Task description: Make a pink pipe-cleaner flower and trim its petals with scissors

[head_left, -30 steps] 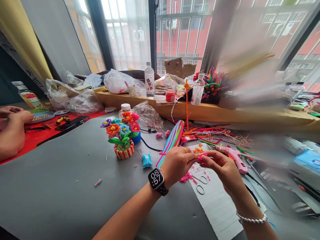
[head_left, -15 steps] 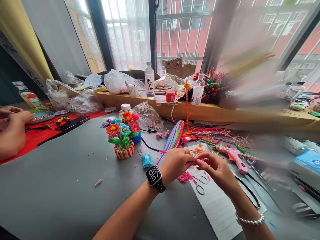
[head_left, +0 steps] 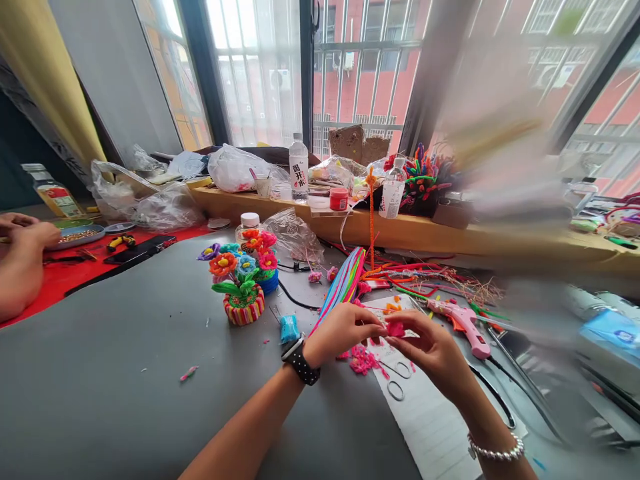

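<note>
A small bright pink pipe-cleaner piece [head_left: 396, 329] sits between my two hands, partly covered by fingers. My right hand [head_left: 430, 347], with a beaded bracelet at the wrist, pinches it between thumb and fingertips. From the other side, my left hand [head_left: 340, 333], wearing a watch, has its closed fingertips at the piece's left edge. Below lie pink fuzzy scraps [head_left: 364, 360] and scissors [head_left: 396, 383], whose blades are partly hidden, on a lined paper sheet [head_left: 430, 427]. Striped pipe cleaners [head_left: 345, 283] fan out behind my left hand.
Pipe-cleaner flowers in a striped pot [head_left: 243, 307] stand left of my hands, near a blue packet [head_left: 289, 329]. A pink glue gun [head_left: 467, 327] with its cord lies on the right. Bottles line the ledge [head_left: 280, 203]. Another person's hands [head_left: 27, 233] are at far left.
My left wrist has rolled, so the watch face has turned out of sight. The pink piece shows more plainly between my fingertips. The view has shifted slightly.
</note>
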Demonstrator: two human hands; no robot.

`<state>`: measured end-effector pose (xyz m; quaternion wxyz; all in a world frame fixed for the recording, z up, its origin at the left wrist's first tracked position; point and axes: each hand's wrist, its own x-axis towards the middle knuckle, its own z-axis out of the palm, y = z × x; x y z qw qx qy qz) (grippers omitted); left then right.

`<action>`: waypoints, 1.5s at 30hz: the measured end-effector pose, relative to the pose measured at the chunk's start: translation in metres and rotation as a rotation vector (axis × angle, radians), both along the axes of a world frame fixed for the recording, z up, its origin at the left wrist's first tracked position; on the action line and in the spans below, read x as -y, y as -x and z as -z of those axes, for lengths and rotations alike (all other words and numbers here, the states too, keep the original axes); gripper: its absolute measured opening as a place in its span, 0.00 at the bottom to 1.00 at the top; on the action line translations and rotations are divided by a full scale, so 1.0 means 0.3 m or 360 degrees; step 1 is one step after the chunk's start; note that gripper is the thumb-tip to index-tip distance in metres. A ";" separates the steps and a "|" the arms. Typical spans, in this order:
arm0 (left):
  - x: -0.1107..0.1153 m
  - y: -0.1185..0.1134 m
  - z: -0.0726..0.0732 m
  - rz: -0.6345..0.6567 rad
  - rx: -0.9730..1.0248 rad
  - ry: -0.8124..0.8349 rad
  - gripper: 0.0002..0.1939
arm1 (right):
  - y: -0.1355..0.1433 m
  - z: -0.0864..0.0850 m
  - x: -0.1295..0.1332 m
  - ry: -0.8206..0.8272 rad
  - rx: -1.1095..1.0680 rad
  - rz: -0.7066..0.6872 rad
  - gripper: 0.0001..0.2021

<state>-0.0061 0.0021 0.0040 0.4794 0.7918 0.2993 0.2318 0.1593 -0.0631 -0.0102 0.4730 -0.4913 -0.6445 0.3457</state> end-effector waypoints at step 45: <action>-0.002 0.003 0.001 -0.0304 -0.0315 -0.0649 0.13 | 0.046 0.020 -0.002 -0.0368 0.0371 0.0310 0.10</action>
